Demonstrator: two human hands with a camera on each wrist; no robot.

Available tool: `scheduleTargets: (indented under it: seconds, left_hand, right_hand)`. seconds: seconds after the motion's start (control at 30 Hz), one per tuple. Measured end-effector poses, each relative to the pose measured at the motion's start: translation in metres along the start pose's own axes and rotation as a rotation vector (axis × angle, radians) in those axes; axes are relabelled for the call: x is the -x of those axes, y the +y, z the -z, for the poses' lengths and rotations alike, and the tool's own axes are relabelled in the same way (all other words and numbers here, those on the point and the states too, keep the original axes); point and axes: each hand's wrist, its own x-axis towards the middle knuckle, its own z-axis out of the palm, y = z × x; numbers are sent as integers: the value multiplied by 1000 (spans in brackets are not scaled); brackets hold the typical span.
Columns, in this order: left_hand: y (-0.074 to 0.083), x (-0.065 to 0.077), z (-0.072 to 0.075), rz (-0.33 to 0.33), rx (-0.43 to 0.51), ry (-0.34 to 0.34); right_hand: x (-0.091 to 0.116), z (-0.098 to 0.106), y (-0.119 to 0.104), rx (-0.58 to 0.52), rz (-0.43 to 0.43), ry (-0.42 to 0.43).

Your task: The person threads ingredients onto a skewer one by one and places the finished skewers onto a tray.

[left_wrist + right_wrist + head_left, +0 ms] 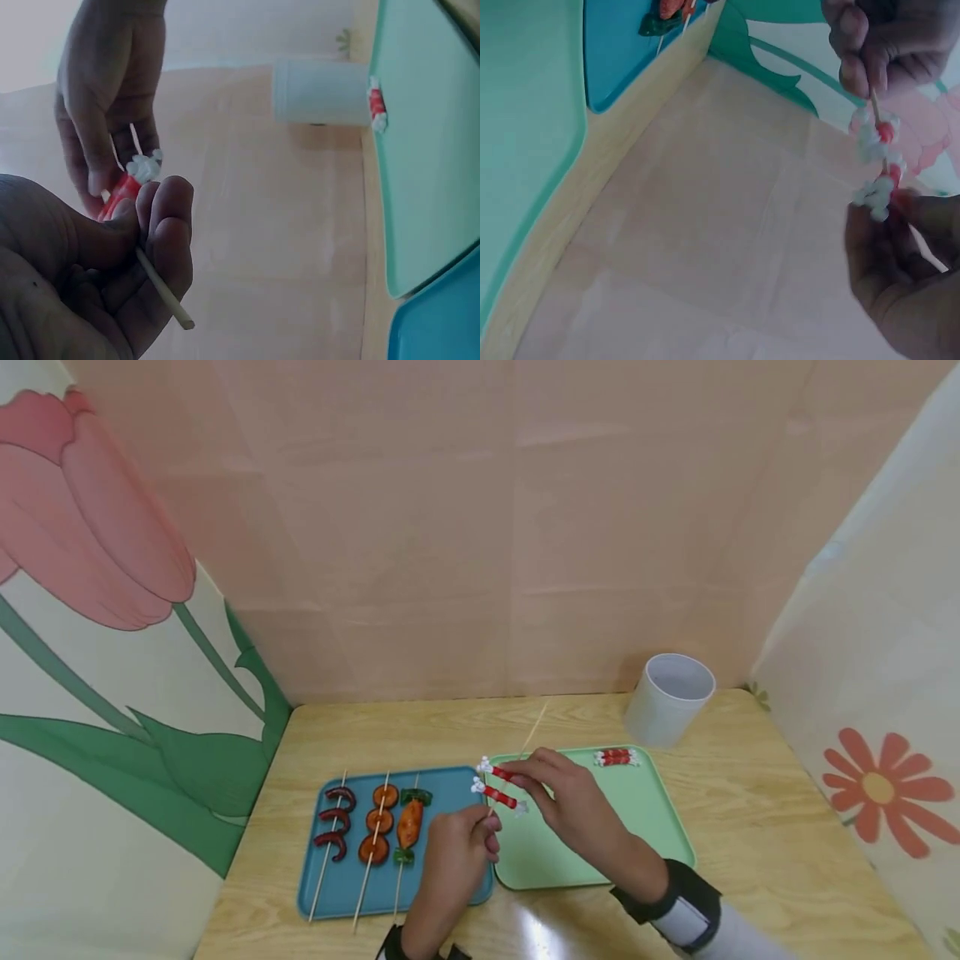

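Observation:
My left hand [454,852] pinches the lower end of a thin wooden skewer [163,289], held slanting up over the seam between two trays. Two red pieces with white knobbly ends are threaded on it. The lower red-and-white piece [499,795] sits just above the left fingers. With thumb and fingers my right hand [573,806] grips the upper red-and-white piece [891,180] on the skewer. Another red-and-white piece [617,757] lies at the far right corner of the green tray [585,852]. The right fingers partly hide the upper piece.
At left, a blue tray [480,893] carries three loaded skewers: dark curved pieces [334,817], round orange-brown slices [378,820], and an orange piece [409,823] between green ones. A white cup [670,702] stands behind the green tray. Printed cloth walls surround the wooden table [757,827].

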Motion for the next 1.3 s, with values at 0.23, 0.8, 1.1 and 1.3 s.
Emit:
scheduleTargets:
  seconds: [0.23, 0.8, 1.1, 1.3]
  left_hand:
    - [-12, 4, 5, 67, -26, 55]
    - [-17, 6, 8, 72, 18, 41]
    - [-21, 6, 8, 71, 9, 16]
    - [-21, 7, 10, 74, 20, 16]
  right_hand:
    - [11, 13, 71, 81, -316, -173]
    - [65, 1, 228, 528, -249, -313]
    - [64, -2, 238, 591, -227, -291]
    - [65, -2, 237, 613, -225, -306]
